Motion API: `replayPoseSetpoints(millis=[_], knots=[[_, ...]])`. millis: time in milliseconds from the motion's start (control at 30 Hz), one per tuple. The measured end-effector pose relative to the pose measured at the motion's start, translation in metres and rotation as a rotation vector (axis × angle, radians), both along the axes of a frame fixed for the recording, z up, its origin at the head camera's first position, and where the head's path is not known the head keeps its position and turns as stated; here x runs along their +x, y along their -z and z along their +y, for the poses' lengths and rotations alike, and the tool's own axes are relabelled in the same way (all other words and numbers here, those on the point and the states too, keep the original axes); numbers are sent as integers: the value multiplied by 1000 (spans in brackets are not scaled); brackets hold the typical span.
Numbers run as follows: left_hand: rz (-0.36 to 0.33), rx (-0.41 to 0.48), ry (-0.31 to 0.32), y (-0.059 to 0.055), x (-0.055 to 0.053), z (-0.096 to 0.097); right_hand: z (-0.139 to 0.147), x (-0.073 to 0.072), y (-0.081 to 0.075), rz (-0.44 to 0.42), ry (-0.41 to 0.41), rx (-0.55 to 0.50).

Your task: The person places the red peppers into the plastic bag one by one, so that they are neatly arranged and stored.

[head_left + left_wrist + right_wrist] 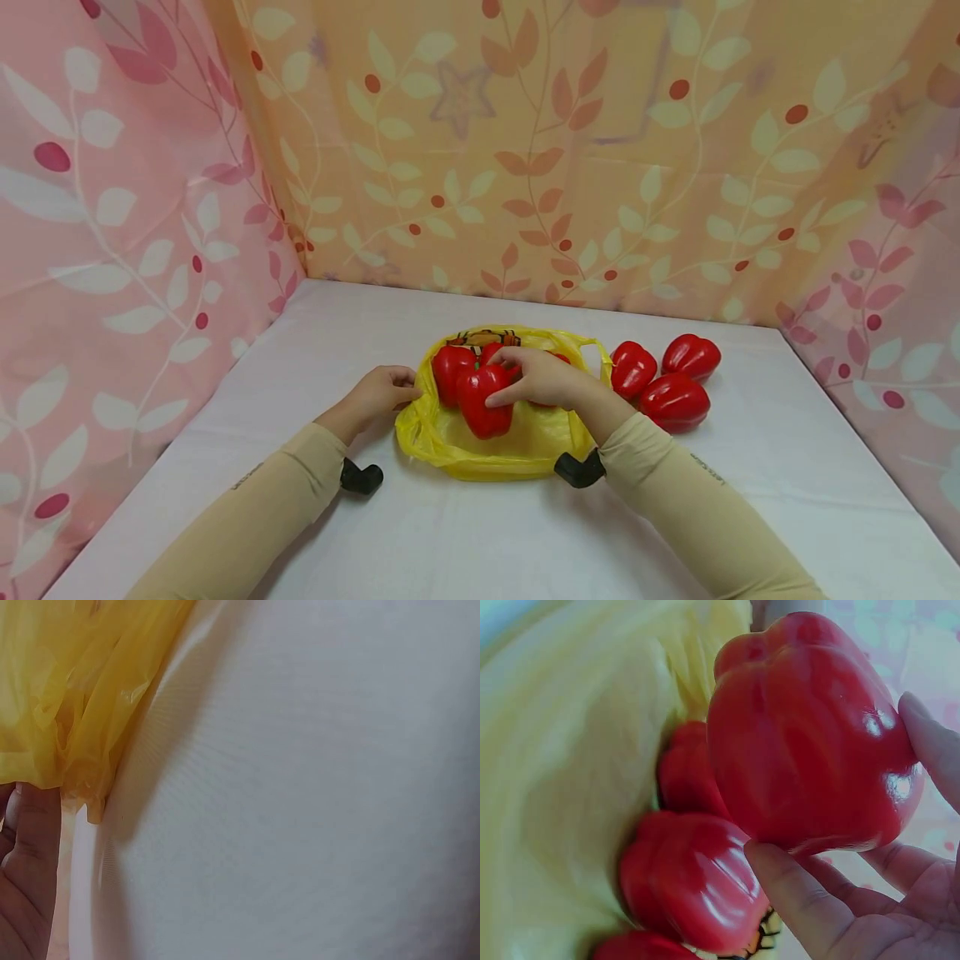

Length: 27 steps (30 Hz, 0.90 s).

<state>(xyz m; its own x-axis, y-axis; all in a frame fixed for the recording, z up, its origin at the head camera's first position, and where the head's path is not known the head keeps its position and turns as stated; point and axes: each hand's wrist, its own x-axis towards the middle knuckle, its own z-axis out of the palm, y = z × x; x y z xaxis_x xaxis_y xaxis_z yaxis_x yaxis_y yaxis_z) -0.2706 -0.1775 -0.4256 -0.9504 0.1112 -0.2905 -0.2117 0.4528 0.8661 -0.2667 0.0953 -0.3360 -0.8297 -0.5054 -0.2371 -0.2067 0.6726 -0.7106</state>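
My right hand (536,379) holds a shiny red bell pepper (482,408) over the mouth of a yellow plastic bag (457,464). Thumb and fingers grip this pepper (802,742) from its sides in the right wrist view. Several other red peppers (450,371) lie inside the bag, partly hidden by the hand. My left hand (378,392) pinches the bag's left rim; the left wrist view shows part of that hand (30,862) against the crumpled yellow plastic (90,690).
Three more red bell peppers, one at the back (692,357), one in front (675,403) and one nearest the bag (632,369), lie to its right. All rests on a white-covered table (300,517). Patterned curtains (525,167) enclose the back and sides.
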Motion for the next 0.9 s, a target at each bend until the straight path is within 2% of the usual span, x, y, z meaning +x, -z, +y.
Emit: replayPoseSetpoints(millis=[100, 300, 433, 633, 900], knots=[[-2, 5, 1, 0, 0, 0, -5, 1, 4, -33, -9, -6], [12, 30, 15, 1, -1, -1, -13, 5, 11, -34, -51, -6], [21, 41, 14, 0, 0, -1, -18, 7, 17, -50, -49, 8], [9, 28, 7, 0, 2, 0, -24, 11, 27, -64, -66, 42], [-2, 5, -3, -2, 4, 2, -25, 15, 34, -105, -83, 26]])
